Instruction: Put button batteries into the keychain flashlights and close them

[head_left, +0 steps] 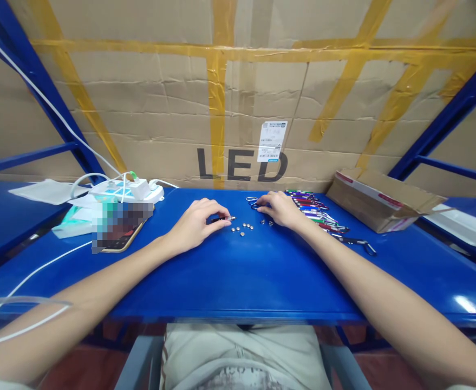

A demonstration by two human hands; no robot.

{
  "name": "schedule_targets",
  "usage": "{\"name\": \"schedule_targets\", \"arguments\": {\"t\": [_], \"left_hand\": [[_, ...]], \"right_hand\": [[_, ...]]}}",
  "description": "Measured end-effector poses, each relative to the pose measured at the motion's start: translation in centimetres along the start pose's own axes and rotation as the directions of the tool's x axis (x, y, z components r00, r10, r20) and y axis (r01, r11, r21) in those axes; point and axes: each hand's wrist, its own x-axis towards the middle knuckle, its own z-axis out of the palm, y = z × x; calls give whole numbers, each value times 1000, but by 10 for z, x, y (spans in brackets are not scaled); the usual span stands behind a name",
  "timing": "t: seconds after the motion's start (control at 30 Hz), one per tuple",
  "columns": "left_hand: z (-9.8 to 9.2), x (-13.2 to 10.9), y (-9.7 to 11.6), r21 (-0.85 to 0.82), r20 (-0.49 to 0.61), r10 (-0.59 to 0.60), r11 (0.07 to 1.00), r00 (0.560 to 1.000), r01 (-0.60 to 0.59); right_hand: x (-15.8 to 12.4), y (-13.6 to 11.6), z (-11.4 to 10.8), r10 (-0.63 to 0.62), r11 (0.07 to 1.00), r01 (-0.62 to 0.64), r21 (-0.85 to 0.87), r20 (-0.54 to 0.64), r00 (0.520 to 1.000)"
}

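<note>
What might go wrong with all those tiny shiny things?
The little round metal pieces lie loose on the blue table between the hands, so a small bump might scatter them. The left hand seems to hold a thin dark tube by its fingers and thumb, so it might slip. The right hand is right beside the row of colourful tubes, so it might knock some crooked.
</note>
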Motion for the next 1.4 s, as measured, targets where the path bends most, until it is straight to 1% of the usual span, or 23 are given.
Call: {"name": "schedule_targets", "arguments": {"t": [0.17,0.37,0.5,0.7,0.83,1.07,1.27,1.33,1.4], "left_hand": [[1,1,3,-11,-6,-3,1000,1000,3],[2,1,4,-11,-5,2,1000,1000,-2],[1,1,4,-16,-9,-1,1000,1000,0],[0,1,4,-17,19,-27,999,999,28],[-1,1,5,-15,20,-33,999,999,33],[-2,0,3,1,12,-47,999,999,47],[-1,-1,1,3,-2,-55,998,998,55],[-1,-1,0,-2,-16,-63,998,998,63],[0,0,0,-15,-32,-75,997,997,74]], "right_hand": [[5,-3,-2,64,993,-70,94,63,996],[9,4,0,116,964,-155,215,184,976],[10,7,1,153,941,-208,268,211,965],[10,4,-7,148,926,-230,298,274,950],[7,1,-9,130,936,-208,283,269,954],[1,-8,-19,81,960,-112,255,130,988],[-4,-17,-29,-53,986,27,163,160,986],[-5,-22,-29,-63,976,29,214,155,986],[-8,-28,-29,-65,948,15,318,148,987]]}}
